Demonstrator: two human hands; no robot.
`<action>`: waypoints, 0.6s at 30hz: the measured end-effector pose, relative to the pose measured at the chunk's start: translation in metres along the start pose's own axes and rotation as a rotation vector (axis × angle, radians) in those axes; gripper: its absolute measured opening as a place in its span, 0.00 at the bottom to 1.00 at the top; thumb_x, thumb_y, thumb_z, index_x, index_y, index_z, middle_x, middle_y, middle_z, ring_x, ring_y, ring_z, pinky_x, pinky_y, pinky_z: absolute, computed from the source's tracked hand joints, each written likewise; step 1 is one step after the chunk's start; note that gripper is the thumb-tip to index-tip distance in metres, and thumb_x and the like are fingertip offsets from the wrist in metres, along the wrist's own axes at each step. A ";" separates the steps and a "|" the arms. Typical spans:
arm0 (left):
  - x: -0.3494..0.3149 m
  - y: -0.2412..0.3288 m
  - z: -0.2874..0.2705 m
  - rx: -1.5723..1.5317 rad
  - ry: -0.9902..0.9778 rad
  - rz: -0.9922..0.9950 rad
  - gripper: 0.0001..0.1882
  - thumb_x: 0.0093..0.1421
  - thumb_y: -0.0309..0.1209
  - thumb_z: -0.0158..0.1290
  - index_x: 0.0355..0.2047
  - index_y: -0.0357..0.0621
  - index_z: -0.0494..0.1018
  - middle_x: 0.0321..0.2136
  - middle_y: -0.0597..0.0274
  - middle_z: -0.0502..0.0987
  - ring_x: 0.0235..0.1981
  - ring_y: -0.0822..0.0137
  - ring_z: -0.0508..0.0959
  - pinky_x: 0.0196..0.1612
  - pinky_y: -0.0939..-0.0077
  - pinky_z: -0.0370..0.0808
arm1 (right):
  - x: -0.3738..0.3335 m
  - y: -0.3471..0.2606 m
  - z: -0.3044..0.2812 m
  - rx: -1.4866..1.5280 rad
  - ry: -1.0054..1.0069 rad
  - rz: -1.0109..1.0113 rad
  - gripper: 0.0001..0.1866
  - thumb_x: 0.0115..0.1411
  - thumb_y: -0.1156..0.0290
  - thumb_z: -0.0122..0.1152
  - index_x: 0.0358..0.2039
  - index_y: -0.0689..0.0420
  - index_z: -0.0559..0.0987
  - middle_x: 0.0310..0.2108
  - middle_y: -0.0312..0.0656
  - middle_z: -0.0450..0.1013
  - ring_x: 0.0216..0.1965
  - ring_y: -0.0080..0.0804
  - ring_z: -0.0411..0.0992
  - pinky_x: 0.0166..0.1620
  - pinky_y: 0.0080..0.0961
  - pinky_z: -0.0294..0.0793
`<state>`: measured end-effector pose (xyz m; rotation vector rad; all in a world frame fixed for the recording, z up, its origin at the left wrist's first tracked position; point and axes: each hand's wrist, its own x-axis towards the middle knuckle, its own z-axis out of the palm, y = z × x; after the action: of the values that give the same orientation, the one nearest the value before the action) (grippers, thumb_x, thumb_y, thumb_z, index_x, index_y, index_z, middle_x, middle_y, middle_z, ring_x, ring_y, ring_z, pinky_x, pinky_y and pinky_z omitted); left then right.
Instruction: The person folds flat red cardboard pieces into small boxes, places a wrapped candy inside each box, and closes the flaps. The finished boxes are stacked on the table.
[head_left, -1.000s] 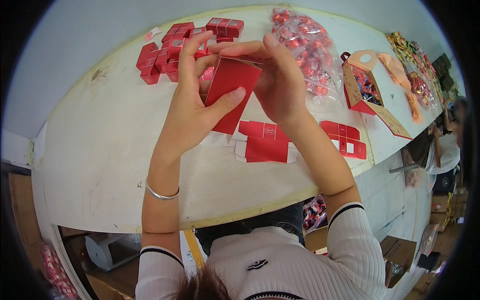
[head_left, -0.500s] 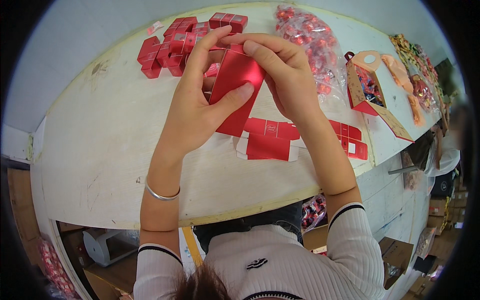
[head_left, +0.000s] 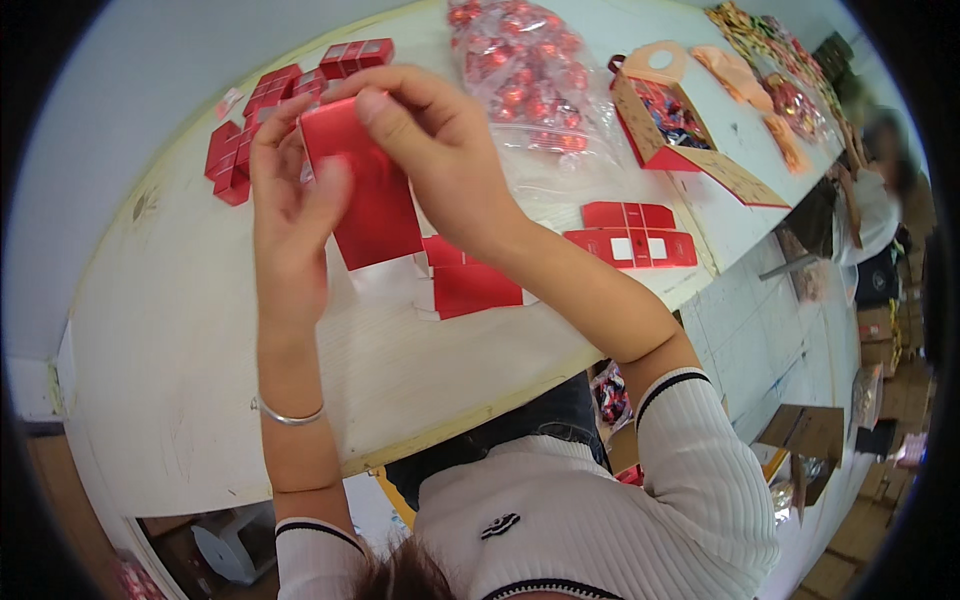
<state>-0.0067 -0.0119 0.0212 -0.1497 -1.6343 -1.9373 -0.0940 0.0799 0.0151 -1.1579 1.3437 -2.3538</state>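
A small red carton (head_left: 372, 212) is held up in front of me over the white table, its smooth broad face toward me. My left hand (head_left: 290, 215) is closed round its left side; the thumb lies over the face and the fingers are blurred. At the carton's upper end, my right hand (head_left: 440, 150) grips the edge, thumb in front and fingers bent over the top. Just below the carton lies an unfolded red box blank (head_left: 475, 290) with white flaps, partly covered by my right forearm. Behind my left hand sit several finished red boxes (head_left: 355, 57), partly hidden.
A clear bag of red-wrapped balls (head_left: 520, 75) stands at the far middle of the white table (head_left: 180, 330). Flat red blanks (head_left: 630, 237) lie on the right, near an open patterned box (head_left: 665, 125) of wrapped pieces. Another person (head_left: 865, 215) sits at far right.
My view has turned, so the table things appear shifted left. My left thumb has lifted higher along the carton, while the right hand stays at its top end.
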 end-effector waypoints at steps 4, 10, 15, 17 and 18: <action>-0.006 -0.002 0.000 -0.276 0.008 -0.326 0.24 0.62 0.39 0.38 0.55 0.40 0.56 0.47 0.59 0.67 0.49 0.66 0.68 0.49 0.72 0.67 | -0.013 -0.020 -0.010 0.392 0.172 0.311 0.12 0.60 0.66 0.48 0.39 0.61 0.71 0.33 0.38 0.72 0.33 0.20 0.71 0.36 0.19 0.73; -0.001 -0.013 -0.005 -0.733 -0.219 -0.706 0.19 0.61 0.35 0.41 0.48 0.36 0.64 0.38 0.56 0.73 0.30 0.66 0.76 0.32 0.73 0.76 | -0.049 -0.003 -0.068 -0.459 0.162 -0.080 0.14 0.62 0.66 0.47 0.41 0.63 0.72 0.36 0.39 0.71 0.37 0.24 0.68 0.41 0.20 0.67; -0.001 -0.023 -0.012 -0.543 0.175 -0.622 0.18 0.60 0.38 0.43 0.42 0.35 0.67 0.37 0.49 0.72 0.36 0.57 0.75 0.40 0.66 0.74 | -0.053 -0.003 -0.126 -1.737 -0.113 0.438 0.14 0.54 0.69 0.53 0.41 0.60 0.73 0.40 0.53 0.70 0.41 0.40 0.70 0.44 0.31 0.68; 0.001 -0.031 -0.015 -0.616 0.071 -0.628 0.15 0.60 0.37 0.44 0.40 0.37 0.68 0.34 0.55 0.74 0.36 0.59 0.76 0.37 0.66 0.75 | -0.052 0.024 -0.165 -1.790 -0.039 0.018 0.13 0.52 0.72 0.53 0.39 0.58 0.73 0.41 0.52 0.68 0.41 0.43 0.68 0.42 0.35 0.69; 0.001 -0.030 -0.010 -0.657 0.109 -0.639 0.16 0.60 0.37 0.44 0.40 0.37 0.68 0.34 0.55 0.74 0.37 0.58 0.76 0.38 0.66 0.75 | -0.051 0.034 -0.182 -1.800 -0.002 -0.190 0.12 0.51 0.74 0.53 0.39 0.58 0.73 0.42 0.51 0.68 0.41 0.45 0.68 0.41 0.37 0.70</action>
<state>-0.0200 -0.0196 -0.0059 0.2525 -0.9750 -2.8580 -0.1957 0.2042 -0.0903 -1.4127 3.4532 -0.5715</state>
